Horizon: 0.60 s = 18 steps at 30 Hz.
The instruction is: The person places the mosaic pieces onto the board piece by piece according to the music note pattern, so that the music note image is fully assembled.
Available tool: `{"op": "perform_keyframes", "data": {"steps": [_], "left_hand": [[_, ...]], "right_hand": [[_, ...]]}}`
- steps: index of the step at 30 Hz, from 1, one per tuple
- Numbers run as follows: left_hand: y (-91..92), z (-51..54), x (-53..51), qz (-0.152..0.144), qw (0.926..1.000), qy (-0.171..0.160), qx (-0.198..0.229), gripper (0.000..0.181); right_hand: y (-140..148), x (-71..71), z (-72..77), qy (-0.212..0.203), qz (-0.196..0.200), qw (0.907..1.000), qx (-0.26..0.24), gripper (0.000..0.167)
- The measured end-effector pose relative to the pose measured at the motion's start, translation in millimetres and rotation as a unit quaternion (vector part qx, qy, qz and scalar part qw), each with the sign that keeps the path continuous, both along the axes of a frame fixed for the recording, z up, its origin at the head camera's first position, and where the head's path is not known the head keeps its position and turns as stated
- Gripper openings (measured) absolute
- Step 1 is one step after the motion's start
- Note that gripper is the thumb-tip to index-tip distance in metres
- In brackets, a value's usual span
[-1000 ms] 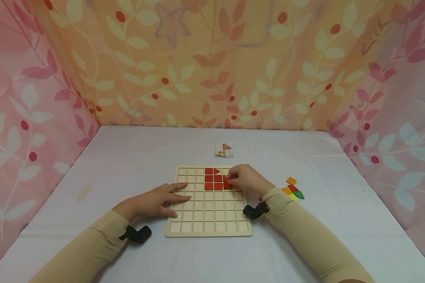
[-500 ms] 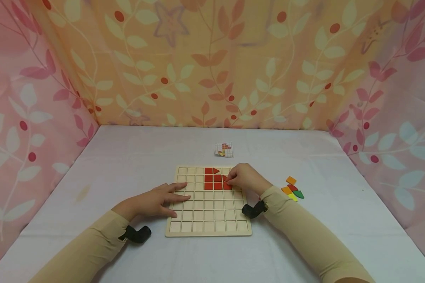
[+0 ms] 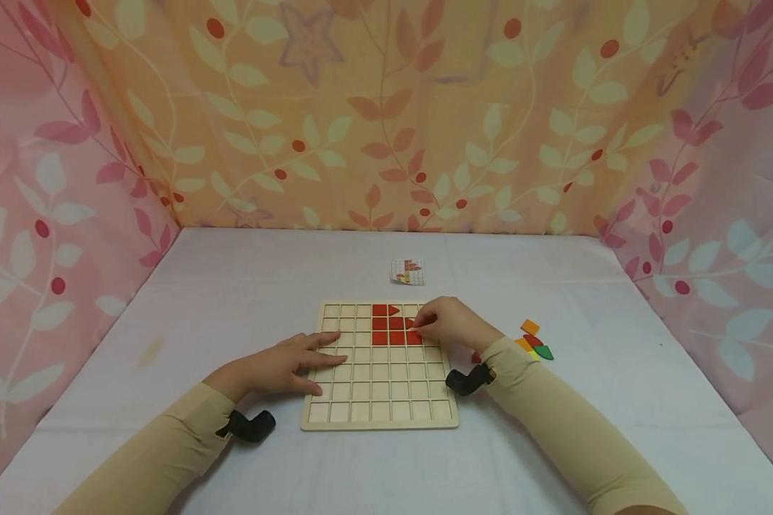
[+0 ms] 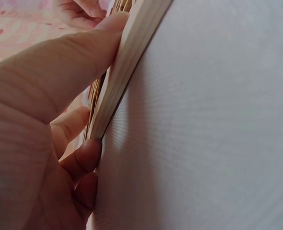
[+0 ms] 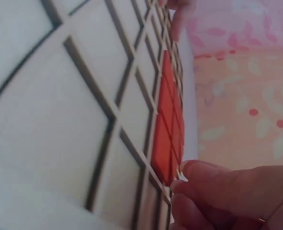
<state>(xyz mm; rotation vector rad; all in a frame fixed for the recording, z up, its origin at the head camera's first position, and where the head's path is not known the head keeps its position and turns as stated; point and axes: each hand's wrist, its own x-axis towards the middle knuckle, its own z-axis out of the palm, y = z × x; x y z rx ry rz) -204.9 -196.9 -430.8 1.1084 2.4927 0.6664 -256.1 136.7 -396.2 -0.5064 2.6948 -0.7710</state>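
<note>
Gridded wooden board (image 3: 361, 391) on a white-covered bench (image 3: 264, 275), with red pieces (image 3: 396, 323) lying in three adjoining rows of its upper cells. The left hand (image 3: 282, 366), fingers spread apart, rests on the board's left edge. The right hand (image 3: 452, 325) has thumb and fingertip close together at the right end of the lower red rows; whether they grip a piece cannot be told. A small printed card (image 3: 407, 272) lies beyond the board; at right, near the sleeve, are an orange square (image 3: 530, 327) and a green piece (image 3: 544, 352).

Orange leafy backdrop (image 3: 386, 121), pink drapes (image 3: 45, 214), white tablecloth (image 3: 232, 286)
</note>
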Motion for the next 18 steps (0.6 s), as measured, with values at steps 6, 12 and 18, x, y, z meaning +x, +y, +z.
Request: {"op": "perform_keyframes", "data": {"steps": [6, 12, 18], "left_hand": [[0.2, 0.9, 0.5, 0.0, 1.0, 0.0, 0.001, 0.063], [0.5, 0.8, 0.3, 0.0, 1.0, -0.002, -0.002, 0.063], [1.1, 1.4, 0.3, 0.001, 1.0, -0.003, -0.003, 0.063]], "right_hand": [[19, 0.2, 11.3, -0.001, -0.012, 0.9999, -0.009, 0.01], [40, 1.1, 15.2, 0.001, -0.02, 0.9998, 0.005, 0.01], [61, 2.2, 13.8, -0.003, -0.033, 0.9994, 0.01, 0.009]]}}
